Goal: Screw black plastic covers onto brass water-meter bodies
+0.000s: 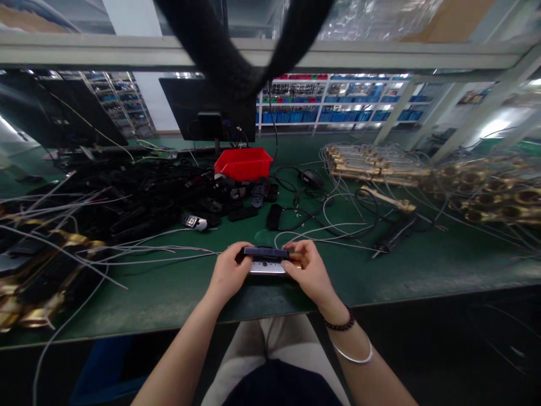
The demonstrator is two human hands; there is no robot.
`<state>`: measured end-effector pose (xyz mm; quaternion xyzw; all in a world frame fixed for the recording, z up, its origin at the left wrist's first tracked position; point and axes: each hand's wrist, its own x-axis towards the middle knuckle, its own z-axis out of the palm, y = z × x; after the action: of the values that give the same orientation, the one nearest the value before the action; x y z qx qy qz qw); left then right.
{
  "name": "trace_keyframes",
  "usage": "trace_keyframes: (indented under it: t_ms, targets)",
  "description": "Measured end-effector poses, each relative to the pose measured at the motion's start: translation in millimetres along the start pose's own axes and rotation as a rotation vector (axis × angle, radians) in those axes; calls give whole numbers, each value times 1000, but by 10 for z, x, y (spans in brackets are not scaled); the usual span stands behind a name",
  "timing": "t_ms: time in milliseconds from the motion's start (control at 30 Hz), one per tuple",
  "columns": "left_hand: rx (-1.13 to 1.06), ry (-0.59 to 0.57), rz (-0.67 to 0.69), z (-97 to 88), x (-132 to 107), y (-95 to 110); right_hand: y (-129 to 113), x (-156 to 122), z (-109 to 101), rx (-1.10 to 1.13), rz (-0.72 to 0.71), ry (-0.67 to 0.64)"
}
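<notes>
i'm holding a small flat module [267, 259] between both hands, just above the near edge of the green table [401, 270]. my left hand [228, 273] grips its left end with thumb and fingers closed on it, and my right hand [307, 270] does the same at the right end. the piece looks like a dark upper part sitting on a pale metal lower part; i can't tell whether the two are already fully seated on each other.

the grip is only at the ends, so if i press unevenly the dark part could tilt or slide off the metal one. it hangs right at the table edge over my lap, so a slip would probably send it down to the floor instead of onto the table.

thin grey wires [169, 248] run across the table just beside my left hand, coming off the heap of black parts [139, 203]. a wrist or sleeve movement could snag one and drag parts along. more wire loops [338, 225] lie just beyond my right hand, near the brass-coloured assemblies [372, 166]. the red bin [243, 162] sits well apart, behind everything.
</notes>
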<state>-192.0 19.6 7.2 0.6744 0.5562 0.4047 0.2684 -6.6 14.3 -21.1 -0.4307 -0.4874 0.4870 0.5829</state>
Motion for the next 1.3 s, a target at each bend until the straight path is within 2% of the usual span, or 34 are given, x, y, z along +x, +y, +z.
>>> trace_keyframes:
  t_ms: [167, 400, 600, 733, 833, 967, 1033, 1233, 1300]
  targets:
    - [-33, 0, 38, 17, -18, -64, 7, 13, -43, -179, -7, -100]
    - [-131, 22, 128, 37, -49, -141, -4, -9, -44, -257, -248, -107]
    - [-149, 20, 138, 41, -60, -146, -66, -72, -40, -327, -235, -236]
    - [-202, -15, 141, 20, -59, -149, -25, -69, -57, -268, -251, -227]
    - [-256, -113, 109, -53, -59, -155, 12, -57, -73, -273, -307, -228]
    - [-290, -277, 1, -200, -69, -167, 19, -67, -94, -345, -385, -236]
    - [-313, -316, -27, -242, -79, -167, 5, -84, -107, -388, -414, -251]
    - [-190, -224, -150, -182, -82, -111, -16, -122, -150, -480, -478, -266]
    - [-175, -241, -171, -177, -68, -88, -11, -130, -155, -492, -493, -257]
